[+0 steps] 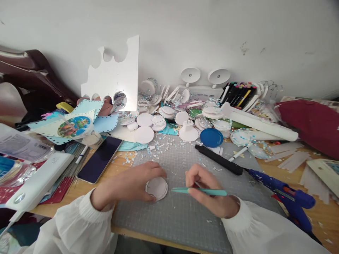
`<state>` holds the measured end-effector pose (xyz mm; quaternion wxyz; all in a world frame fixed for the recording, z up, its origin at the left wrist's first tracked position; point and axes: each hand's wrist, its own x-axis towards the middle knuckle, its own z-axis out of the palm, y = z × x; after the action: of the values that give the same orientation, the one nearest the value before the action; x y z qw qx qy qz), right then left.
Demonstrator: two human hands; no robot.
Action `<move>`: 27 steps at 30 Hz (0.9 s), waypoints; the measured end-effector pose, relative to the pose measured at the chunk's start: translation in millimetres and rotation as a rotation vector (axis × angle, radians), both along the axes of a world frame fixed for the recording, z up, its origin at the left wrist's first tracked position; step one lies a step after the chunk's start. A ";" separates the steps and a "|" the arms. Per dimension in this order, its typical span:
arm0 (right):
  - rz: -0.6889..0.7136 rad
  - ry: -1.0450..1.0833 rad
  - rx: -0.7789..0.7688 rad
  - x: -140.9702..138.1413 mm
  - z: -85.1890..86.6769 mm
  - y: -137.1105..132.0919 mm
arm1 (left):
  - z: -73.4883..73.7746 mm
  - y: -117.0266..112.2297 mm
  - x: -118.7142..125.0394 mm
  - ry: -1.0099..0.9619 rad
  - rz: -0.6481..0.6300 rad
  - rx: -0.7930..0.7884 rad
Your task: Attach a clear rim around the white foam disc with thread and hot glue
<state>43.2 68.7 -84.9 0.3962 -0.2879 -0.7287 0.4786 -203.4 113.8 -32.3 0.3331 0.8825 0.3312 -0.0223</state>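
At lower centre of the frame, my left hand [137,178] held the white discs [157,189] by their rim; my right hand [206,192] pinched a teal tool [215,192], tip apart from them. Mid-frame stacks [212,114] carried beaded strands; my discs showed none, so I judged them unfinished.

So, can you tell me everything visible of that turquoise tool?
The turquoise tool is slim and straight, smooth and perhaps plastic, narrowing to a tip. The right hand grips it nearly level above the gray mat, hiding part of it. Its tip points toward the white round piece without touching it.
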 end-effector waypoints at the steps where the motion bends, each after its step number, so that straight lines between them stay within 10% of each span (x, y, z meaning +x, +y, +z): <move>1: -0.061 -0.004 0.035 3.4 -2.2 2.6 | 1.2 3.8 0.4 0.010 -0.023 -0.015; 13: -0.041 -0.423 0.364 -12.6 -16.5 10.5 | -0.8 7.0 -6.8 0.107 -0.040 0.024; 27: -0.085 -0.352 0.145 -16.5 -22.3 9.6 | 6.3 1.6 -25.8 0.129 0.083 0.031</move>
<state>26.8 78.3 -107.3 0.3021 -0.3683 -0.8066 0.3499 -229.2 115.4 -26.0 0.2978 0.8698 0.3888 -0.0600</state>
